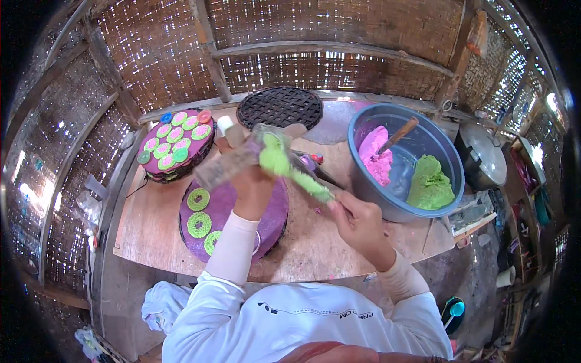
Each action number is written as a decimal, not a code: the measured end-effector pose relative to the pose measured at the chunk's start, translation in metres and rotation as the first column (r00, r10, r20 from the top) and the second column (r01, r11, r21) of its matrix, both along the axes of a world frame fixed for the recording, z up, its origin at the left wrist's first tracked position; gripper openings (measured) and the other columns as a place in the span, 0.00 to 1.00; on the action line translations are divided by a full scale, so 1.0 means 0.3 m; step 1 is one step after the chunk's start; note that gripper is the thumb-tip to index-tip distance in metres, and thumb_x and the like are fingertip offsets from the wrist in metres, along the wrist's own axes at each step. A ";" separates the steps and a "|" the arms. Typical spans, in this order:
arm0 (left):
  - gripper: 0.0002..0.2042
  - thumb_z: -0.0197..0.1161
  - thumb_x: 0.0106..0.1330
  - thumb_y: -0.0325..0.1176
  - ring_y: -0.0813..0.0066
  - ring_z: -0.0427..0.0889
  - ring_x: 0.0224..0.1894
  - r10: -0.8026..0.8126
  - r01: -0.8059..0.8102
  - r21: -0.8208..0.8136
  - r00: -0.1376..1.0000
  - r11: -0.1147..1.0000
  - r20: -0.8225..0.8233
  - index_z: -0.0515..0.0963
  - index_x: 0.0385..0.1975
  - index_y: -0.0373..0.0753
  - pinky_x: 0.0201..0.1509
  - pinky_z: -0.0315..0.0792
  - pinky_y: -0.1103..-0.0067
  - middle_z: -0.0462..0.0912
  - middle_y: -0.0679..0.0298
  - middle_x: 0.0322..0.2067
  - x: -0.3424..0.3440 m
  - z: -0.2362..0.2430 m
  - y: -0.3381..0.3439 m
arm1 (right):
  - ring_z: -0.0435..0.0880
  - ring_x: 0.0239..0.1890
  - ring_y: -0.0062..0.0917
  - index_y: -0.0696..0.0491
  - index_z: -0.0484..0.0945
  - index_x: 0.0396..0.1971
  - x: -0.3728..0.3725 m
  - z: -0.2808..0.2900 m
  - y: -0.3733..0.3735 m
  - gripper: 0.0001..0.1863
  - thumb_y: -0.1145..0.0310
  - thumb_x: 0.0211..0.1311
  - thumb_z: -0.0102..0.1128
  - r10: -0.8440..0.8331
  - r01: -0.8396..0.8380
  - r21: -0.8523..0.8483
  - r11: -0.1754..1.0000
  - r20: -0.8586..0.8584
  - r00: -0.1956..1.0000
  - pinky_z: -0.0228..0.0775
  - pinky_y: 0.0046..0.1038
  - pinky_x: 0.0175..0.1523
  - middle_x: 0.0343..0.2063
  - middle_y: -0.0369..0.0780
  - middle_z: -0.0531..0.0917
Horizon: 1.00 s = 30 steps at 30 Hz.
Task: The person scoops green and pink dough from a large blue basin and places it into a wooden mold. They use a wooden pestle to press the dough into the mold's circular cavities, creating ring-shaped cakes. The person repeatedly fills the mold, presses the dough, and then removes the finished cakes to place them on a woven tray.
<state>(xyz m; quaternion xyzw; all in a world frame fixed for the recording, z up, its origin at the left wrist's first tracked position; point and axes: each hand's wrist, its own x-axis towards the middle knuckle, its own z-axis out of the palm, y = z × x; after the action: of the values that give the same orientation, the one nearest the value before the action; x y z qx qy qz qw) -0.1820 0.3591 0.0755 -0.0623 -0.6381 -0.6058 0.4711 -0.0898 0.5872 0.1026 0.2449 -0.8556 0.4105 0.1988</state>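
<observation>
My left hand (253, 184) is closed round a blurred wooden tool (227, 167) that looks like a dough press, held above the purple round tray. Green dough (275, 158) sits at the tool's open end. My right hand (361, 225) grips a thin spatula (315, 186) smeared with green dough, its far end against that dough. Below, the purple round tray (270, 212) carries several lacy green dough rings (199, 225) along its left side. My left forearm hides part of the tray.
A second round tray (179, 145) at the left bears green rings with pink centres and coloured plastic rings. At the right, a blue-grey basin (399, 212) holds pink dough (375, 158), with a wooden-handled tool in it, and green dough (431, 184). Behind lies a dark woven disc (279, 109).
</observation>
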 end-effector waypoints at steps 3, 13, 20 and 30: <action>0.16 0.66 0.44 0.28 0.65 0.72 0.39 0.297 -0.281 -0.412 0.955 0.867 -0.026 0.72 0.35 0.35 0.43 0.65 0.72 0.74 0.59 0.38 0.055 0.071 0.020 | 0.78 0.20 0.36 0.53 0.78 0.31 0.021 -0.012 0.130 0.08 0.65 0.54 0.56 0.071 -0.066 -0.037 0.997 0.182 0.981 0.67 0.32 0.24 0.21 0.45 0.79; 0.11 0.57 0.54 0.28 0.72 0.72 0.41 -0.304 0.312 0.293 0.950 0.904 -0.074 0.72 0.38 0.37 0.44 0.68 0.78 0.71 0.62 0.40 0.227 0.183 -0.070 | 0.82 0.22 0.33 0.51 0.81 0.18 -0.290 0.061 0.882 0.09 0.67 0.44 0.51 -0.603 0.594 0.802 0.062 -0.445 0.663 0.71 0.34 0.24 0.19 0.43 0.81; 0.14 0.70 0.40 0.36 0.73 0.63 0.35 -0.747 0.770 0.184 0.638 0.611 -0.189 0.69 0.20 0.47 0.41 0.62 0.76 0.62 0.64 0.35 0.225 0.255 -0.021 | 0.82 0.27 0.29 0.48 0.81 0.21 -0.492 -0.115 0.839 0.09 0.63 0.47 0.52 -0.616 0.485 0.871 -0.076 -0.424 0.664 0.72 0.32 0.28 0.23 0.40 0.82; 0.15 0.73 0.39 0.48 0.69 0.68 0.42 -0.771 0.964 -0.120 -0.261 -0.236 -0.580 0.76 0.26 0.57 0.49 0.61 0.76 0.63 0.65 0.40 0.055 0.135 0.141 | 0.76 0.32 0.30 0.51 0.66 0.51 -0.018 -0.141 -0.220 0.37 0.34 0.53 0.36 0.869 0.056 -0.973 -0.222 -0.224 -0.442 0.64 0.27 0.29 0.40 0.45 0.75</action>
<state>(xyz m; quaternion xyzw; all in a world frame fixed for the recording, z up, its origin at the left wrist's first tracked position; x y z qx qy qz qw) -0.1655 0.4015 0.1162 -0.5645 -0.0826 -0.8208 -0.0279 -0.0950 0.5211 0.0603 0.3290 -0.0373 0.7556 -0.5651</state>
